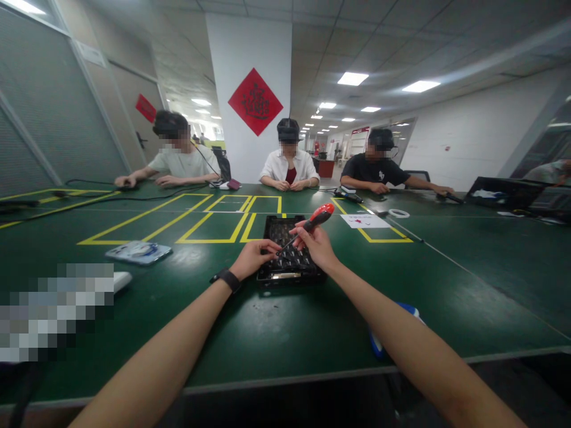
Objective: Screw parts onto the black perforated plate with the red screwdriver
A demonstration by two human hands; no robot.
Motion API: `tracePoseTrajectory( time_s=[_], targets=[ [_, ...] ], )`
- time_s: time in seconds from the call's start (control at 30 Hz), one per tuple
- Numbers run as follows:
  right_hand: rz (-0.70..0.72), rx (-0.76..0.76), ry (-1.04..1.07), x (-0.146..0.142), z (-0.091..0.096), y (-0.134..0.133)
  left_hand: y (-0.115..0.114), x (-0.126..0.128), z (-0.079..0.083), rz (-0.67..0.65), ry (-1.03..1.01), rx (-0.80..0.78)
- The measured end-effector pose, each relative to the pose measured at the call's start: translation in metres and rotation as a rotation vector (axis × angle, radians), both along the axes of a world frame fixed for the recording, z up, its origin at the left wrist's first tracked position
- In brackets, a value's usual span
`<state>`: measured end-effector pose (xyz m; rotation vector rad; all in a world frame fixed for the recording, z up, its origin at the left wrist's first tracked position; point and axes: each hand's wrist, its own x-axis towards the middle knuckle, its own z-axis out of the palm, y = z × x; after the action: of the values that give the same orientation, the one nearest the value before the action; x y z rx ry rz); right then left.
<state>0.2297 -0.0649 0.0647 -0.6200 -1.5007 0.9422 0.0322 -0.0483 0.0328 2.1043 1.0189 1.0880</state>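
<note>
My right hand [314,241] is closed around a screwdriver [319,217] with a red and black handle, tilted so its shaft slants down to the left. At the tip of that shaft, the fingers of my left hand [254,257] are pinched together; whether they grip the tip or a small bit cannot be made out. Both hands are over an open black case [285,282] lying on the green table, with rows of small dark metal pieces inside. A dark band is around my left wrist.
Yellow tape outlines [209,241] mark the green table [250,351]. A flat packet [139,252] lies to the left, a blue-and-white object [377,345] partly under my right forearm. Beyond the case are a paper sheet [364,221] and a white ring [398,213]. Several people sit across the table.
</note>
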Motion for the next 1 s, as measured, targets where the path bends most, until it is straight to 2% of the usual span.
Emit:
tracePoseTrajectory(
  time_s=[0.13, 0.23, 0.4, 0.57, 0.63, 0.8, 1.0],
  targets=[
    [0.149, -0.014, -0.05, -0.003, -0.005, -0.003, -0.001, 0.0, 0.002, -0.005, -0.016, -0.028],
    [0.178, -0.022, -0.079, -0.005, -0.007, -0.005, -0.004, 0.0, 0.005, -0.017, -0.03, -0.071],
    [0.052, -0.018, -0.019, -0.007, -0.006, -0.007, -0.01, 0.003, 0.013, -0.041, -0.055, -0.1],
    [-0.122, 0.007, -0.025, -0.004, -0.004, -0.009, -0.018, 0.009, 0.019, 0.038, -0.087, -0.032],
    [-0.172, 0.003, -0.047, -0.003, -0.003, -0.01, -0.023, 0.013, 0.019, 0.02, -0.063, -0.01],
    [-0.126, -0.018, -0.074, -0.003, -0.003, -0.012, -0.032, 0.019, 0.019, -0.079, 0.006, -0.011],
    [-0.067, -0.036, -0.093, -0.005, -0.004, -0.013, -0.034, 0.019, 0.02, -0.078, 0.031, 0.006]
  ],
)
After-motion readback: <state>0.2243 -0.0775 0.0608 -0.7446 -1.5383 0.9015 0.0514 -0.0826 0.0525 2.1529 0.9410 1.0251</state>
